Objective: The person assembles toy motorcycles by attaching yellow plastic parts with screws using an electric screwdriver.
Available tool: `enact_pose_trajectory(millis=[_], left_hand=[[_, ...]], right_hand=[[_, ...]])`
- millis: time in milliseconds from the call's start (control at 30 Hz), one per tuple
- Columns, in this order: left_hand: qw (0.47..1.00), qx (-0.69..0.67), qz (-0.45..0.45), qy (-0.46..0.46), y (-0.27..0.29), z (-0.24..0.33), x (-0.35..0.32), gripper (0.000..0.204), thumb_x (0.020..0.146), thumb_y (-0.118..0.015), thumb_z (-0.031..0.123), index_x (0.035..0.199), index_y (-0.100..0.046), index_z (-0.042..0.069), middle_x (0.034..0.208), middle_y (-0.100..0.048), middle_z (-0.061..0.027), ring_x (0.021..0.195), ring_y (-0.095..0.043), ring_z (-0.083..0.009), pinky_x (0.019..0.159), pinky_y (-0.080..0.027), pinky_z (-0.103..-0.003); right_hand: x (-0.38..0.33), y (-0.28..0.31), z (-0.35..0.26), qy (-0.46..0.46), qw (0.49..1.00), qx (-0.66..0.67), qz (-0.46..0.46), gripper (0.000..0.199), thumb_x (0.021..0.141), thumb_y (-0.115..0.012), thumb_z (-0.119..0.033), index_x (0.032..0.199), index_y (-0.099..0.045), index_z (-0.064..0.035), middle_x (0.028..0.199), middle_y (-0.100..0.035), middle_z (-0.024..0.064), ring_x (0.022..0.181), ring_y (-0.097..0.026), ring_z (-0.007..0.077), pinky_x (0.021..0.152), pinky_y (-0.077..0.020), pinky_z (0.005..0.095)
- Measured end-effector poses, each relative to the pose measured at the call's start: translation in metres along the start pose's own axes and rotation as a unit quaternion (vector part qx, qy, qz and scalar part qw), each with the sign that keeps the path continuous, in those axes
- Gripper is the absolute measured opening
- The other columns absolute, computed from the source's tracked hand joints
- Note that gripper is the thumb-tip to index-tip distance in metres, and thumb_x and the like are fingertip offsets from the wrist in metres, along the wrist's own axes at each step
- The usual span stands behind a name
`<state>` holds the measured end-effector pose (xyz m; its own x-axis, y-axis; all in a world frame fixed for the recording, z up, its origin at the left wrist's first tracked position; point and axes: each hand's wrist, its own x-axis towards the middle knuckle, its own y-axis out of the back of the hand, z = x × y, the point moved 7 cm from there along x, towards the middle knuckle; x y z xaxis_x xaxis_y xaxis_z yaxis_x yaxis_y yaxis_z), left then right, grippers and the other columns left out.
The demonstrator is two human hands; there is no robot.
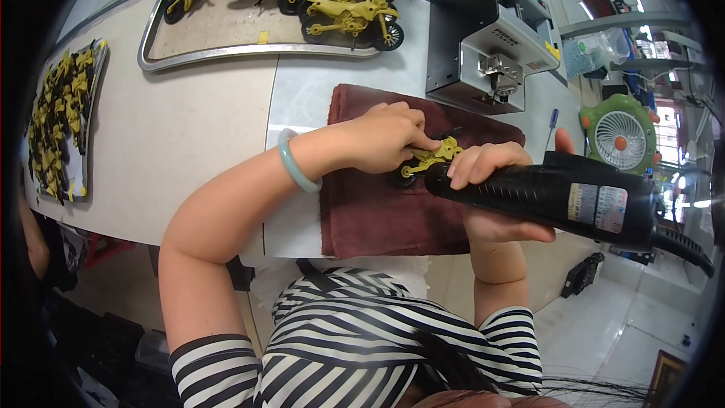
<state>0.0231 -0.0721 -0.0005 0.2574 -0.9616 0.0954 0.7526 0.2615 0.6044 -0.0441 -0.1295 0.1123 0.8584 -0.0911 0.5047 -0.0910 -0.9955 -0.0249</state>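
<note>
A yellow and black toy motorcycle (432, 157) lies on a folded maroon towel (377, 219). My left hand (387, 136), below a pale green bangle, has its fingers closed on the toy's far left side and partly covers it. My right hand (495, 170) is wrapped round a black corded electric screwdriver (551, 195). The screwdriver's narrow end reaches the toy's near right side, and its thick end, with labels and a cord, points off to the right. Its tip is hidden from view.
Several yellow toy motorcycles (351, 15) fill a metal-rimmed tray (226, 53) at the back. Another tray of small yellow and black parts (60, 121) stands far left. Behind the towel is a grey metal machine (483, 45). A screwdriver (553, 122) and green fan (619, 136) are to the right.
</note>
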Motion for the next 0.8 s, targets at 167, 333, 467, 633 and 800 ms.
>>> enact_pose_trajectory(millis=[167, 333, 467, 633, 800], left_hand=[[1.0, 0.011, 0.009, -0.011, -0.002, 0.0, 0.001, 0.04, 0.076, -0.06, 0.008, 0.115, -0.061, 0.019, 0.091, -0.051, -0.0064, 0.091, -0.046, -0.0243, 0.085, -0.036, -0.036], [1.0, 0.013, 0.008, 0.007, -0.002, 0.0, 0.0, 0.04, 0.073, -0.059, 0.005, 0.112, -0.063, 0.017, 0.098, -0.054, -0.0077, 0.098, -0.047, -0.0253, 0.086, -0.037, -0.036], [1.0, 0.014, 0.01, 0.016, -0.001, 0.0, 0.0, 0.041, 0.072, -0.059, 0.004, 0.11, -0.064, 0.017, 0.097, -0.054, -0.0079, 0.099, -0.048, -0.0256, 0.086, -0.037, -0.036], [0.999, 0.018, 0.007, 0.027, -0.001, 0.0, -0.002, 0.039, 0.073, -0.059, 0.005, 0.109, -0.064, 0.018, 0.096, -0.053, -0.0077, 0.098, -0.049, -0.0256, 0.085, -0.037, -0.036], [1.0, 0.026, 0.009, 0.002, 0.004, 0.004, -0.001, 0.035, 0.074, -0.06, 0.01, 0.108, -0.065, 0.018, 0.094, -0.054, -0.0073, 0.097, -0.049, -0.0253, 0.083, -0.038, -0.036]], right_hand=[[-0.002, -0.002, 0.008, 0.013, 0.999, 0.049, 0.007, 0.105, 0.063, -0.041, -0.075, 0.135, -0.001, -0.0101, 0.078, -0.054, 0.0116, 0.067, -0.057, 0.0209, 0.072, -0.0489, 0.0353], [-0.003, -0.004, 0.002, -0.017, 0.999, 0.027, -0.006, 0.095, 0.062, -0.044, -0.074, 0.123, -0.013, -0.0082, 0.079, -0.054, 0.0119, 0.067, -0.057, 0.0216, 0.075, -0.0486, 0.0366], [-0.005, -0.006, 0.008, -0.034, 0.999, -0.028, 0.008, 0.089, 0.064, -0.05, -0.068, 0.12, -0.016, -0.0085, 0.08, -0.054, 0.0114, 0.068, -0.057, 0.0215, 0.075, -0.0487, 0.0367], [-0.002, -0.008, 0.02, -0.049, 0.998, -0.045, -0.01, 0.087, 0.067, -0.047, -0.075, 0.122, -0.019, -0.0139, 0.072, -0.05, 0.0137, 0.054, -0.051, 0.0245, 0.056, -0.0458, 0.0364], [0.0, -0.002, 0.024, -0.018, 0.997, 0.068, -0.032, 0.082, 0.068, -0.048, -0.074, 0.115, -0.023, -0.0118, 0.069, -0.05, 0.0139, 0.054, -0.052, 0.0252, 0.055, -0.0467, 0.0366]])
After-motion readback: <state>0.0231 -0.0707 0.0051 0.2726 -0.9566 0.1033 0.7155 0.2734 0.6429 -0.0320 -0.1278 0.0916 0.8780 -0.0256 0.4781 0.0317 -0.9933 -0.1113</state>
